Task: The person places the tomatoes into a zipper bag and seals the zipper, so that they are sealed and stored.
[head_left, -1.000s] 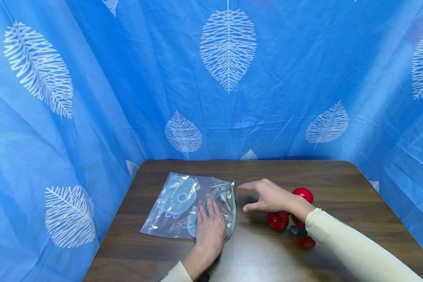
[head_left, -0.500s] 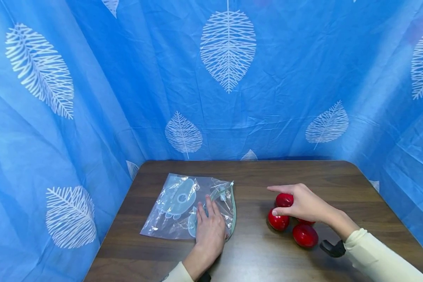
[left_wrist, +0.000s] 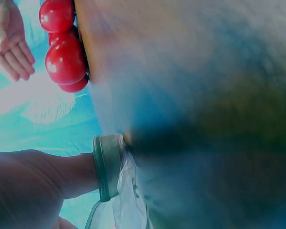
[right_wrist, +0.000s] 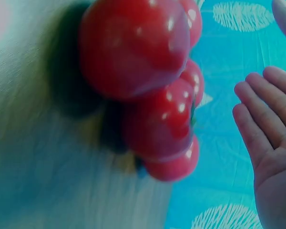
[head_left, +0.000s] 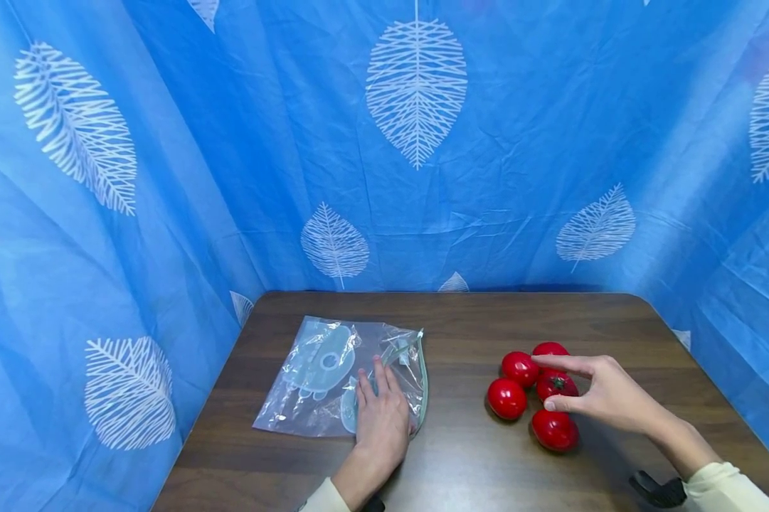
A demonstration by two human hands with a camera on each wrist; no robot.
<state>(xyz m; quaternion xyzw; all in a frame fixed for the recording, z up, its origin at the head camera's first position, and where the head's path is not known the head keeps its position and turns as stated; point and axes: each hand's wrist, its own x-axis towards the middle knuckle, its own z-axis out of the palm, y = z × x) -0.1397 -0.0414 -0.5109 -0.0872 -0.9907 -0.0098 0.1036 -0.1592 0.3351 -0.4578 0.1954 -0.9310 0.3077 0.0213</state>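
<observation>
A clear zip bag (head_left: 275,412) with a pale blue print and a green zip edge (head_left: 425,384) lies flat on the table. My left hand (head_left: 384,423) rests on it near the zip, fingers extended. In the left wrist view, the tip of one digit is hidden behind the green zip strip (left_wrist: 101,167). Several red tomatoes (head_left: 506,399) are clustered on the right side of the table. Over their right side hovers my right hand (head_left: 614,398), thumb and fingers spread and holding nothing. The right wrist view has the tomatoes (right_wrist: 133,47) beside the right hand (right_wrist: 276,138).
The brown wooden table (head_left: 474,469) has rounded far corners. A blue curtain (head_left: 486,142) with white leaf prints hangs behind it and along both sides. A black strap (head_left: 658,491) is on the right wrist.
My right hand has moved right, from beside the bag's zip edge to the tomatoes, uncovering most of them. The left hand has stayed on the bag.
</observation>
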